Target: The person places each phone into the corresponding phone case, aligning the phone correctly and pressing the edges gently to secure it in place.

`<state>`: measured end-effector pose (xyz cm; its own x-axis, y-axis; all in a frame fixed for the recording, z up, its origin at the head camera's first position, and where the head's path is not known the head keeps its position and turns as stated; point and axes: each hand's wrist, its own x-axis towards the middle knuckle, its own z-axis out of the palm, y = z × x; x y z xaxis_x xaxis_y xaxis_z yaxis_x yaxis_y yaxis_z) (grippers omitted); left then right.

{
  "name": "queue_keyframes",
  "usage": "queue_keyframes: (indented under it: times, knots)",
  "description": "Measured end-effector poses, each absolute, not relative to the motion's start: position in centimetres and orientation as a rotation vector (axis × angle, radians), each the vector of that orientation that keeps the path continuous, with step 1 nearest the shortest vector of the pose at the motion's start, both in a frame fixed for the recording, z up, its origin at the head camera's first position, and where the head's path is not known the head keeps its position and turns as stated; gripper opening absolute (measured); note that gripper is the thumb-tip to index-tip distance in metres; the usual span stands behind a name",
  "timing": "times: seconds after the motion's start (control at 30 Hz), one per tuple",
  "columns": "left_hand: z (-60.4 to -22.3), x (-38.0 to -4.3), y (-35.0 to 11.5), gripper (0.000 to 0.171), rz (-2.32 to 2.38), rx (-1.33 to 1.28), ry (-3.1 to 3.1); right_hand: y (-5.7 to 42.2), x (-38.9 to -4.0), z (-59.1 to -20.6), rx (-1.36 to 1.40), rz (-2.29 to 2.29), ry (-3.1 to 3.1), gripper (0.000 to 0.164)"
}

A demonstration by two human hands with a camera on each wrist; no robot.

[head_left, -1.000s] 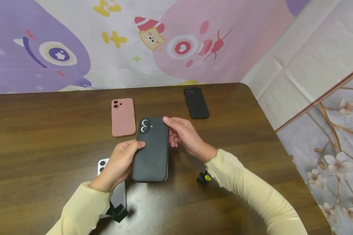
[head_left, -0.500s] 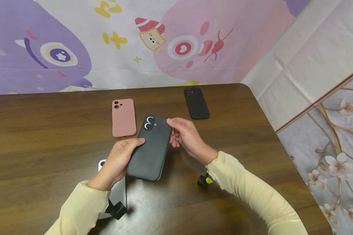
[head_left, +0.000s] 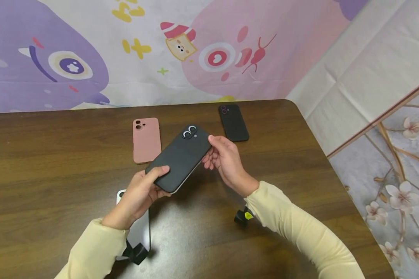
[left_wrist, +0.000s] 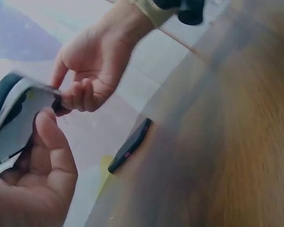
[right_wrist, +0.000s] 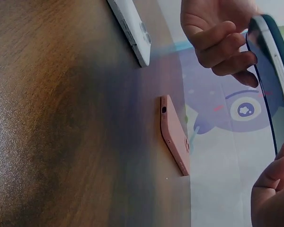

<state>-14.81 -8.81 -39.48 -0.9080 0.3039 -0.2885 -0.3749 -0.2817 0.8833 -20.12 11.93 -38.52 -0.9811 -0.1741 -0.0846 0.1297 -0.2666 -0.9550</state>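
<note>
A phone in a black case is held tilted above the table, its camera end pointing up and right. My left hand grips its lower end, thumb on the back and fingers underneath. At the upper right corner of the case, my right hand pinches the edge with thumb and fingers. The right wrist view shows the phone's light side edge beside the dark case back. In the left wrist view, a pale strip shows along the dark edge; blur hides how far case and phone stand apart.
A pink phone case lies just beyond the left hand. Farther back to the right is another black phone case. A white phone lies partly under the left forearm. The wooden table ends at a cartoon-printed cloth.
The phone in the black case has turned clockwise, its camera end swinging up and right. My right hand has moved slightly right with the corner; the left hand keeps its grip.
</note>
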Motion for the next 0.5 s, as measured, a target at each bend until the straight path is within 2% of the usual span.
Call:
queue_keyframes:
  times: [0.17,0.3,0.5]
  knots:
    - [-39.5,-14.7,-8.5,0.027,2.247,0.002,1.630,12.1,-20.1,-38.4,-0.056,-2.335,1.767,0.018]
    - [-39.4,-14.7,-8.8,0.023,2.298,0.051,1.626,12.5,-20.3,-38.4,-0.065,-2.274,1.800,0.020]
    - [-39.4,-14.8,-9.6,0.025,2.296,0.123,1.626,13.5,-20.6,-38.3,-0.104,-2.031,1.938,0.039]
